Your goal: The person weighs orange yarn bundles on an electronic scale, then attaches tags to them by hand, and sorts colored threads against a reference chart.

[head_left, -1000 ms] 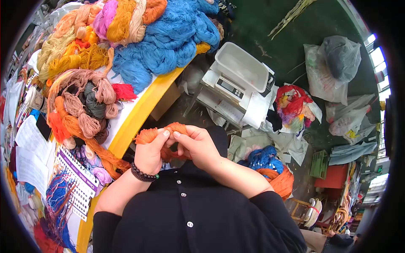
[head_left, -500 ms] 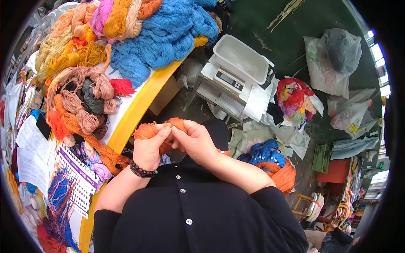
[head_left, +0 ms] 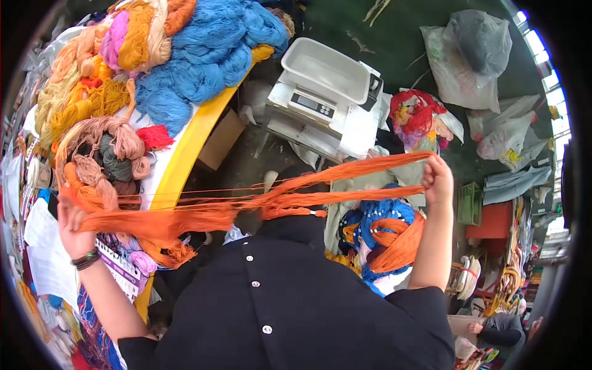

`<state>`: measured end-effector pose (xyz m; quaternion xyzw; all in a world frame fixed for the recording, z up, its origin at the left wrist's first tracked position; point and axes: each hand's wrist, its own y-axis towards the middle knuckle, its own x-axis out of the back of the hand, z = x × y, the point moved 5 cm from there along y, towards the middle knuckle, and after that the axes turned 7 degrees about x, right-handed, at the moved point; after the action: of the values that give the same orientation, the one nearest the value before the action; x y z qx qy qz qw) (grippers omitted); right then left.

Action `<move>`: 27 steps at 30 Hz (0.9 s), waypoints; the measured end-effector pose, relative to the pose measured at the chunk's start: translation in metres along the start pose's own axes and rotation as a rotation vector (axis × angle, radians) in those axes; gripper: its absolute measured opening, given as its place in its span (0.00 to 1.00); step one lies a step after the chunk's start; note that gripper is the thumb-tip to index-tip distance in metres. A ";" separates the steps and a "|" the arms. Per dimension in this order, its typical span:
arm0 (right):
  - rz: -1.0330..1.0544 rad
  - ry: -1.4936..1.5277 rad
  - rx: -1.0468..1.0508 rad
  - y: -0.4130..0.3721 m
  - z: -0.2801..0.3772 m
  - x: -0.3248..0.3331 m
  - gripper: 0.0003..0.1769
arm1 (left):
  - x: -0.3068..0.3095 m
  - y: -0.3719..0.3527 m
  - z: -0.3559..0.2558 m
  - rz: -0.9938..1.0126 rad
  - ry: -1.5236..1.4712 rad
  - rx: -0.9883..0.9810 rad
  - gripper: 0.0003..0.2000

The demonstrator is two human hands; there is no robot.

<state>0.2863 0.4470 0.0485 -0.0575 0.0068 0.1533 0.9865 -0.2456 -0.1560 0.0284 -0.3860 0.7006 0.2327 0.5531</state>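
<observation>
Head view: orange skein [head_left: 246, 206] stretched wide below scale [head_left: 320, 92]. Left hand [head_left: 71, 225] far left of scale, right hand [head_left: 438, 182] right of it, each grip closed on one end. Spreading looks done; loose mid-span strands apparently not yet sorted.

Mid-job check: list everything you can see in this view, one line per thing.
orange skein: one, orange, stretched between both hands across the chest
yarn heap: many skeins, mostly blue, on the table
table: one, yellow edge, left
scale: one, white with tray, beyond the table
plastic bags: several, clear, floor, upper right
floor yarn: blue and orange, below the right arm
crate: one, green, right
left hand: holds the skein's left end
right hand: grips the skein's right end, raised
</observation>
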 end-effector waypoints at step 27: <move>0.281 0.240 0.725 0.034 0.275 -0.109 0.08 | -0.057 -0.010 0.270 -0.102 0.587 0.464 0.08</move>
<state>0.1706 0.4783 0.3217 0.2779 0.1831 0.2666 0.9045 -0.0717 0.0579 0.0086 -0.3351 0.8434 -0.0804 0.4122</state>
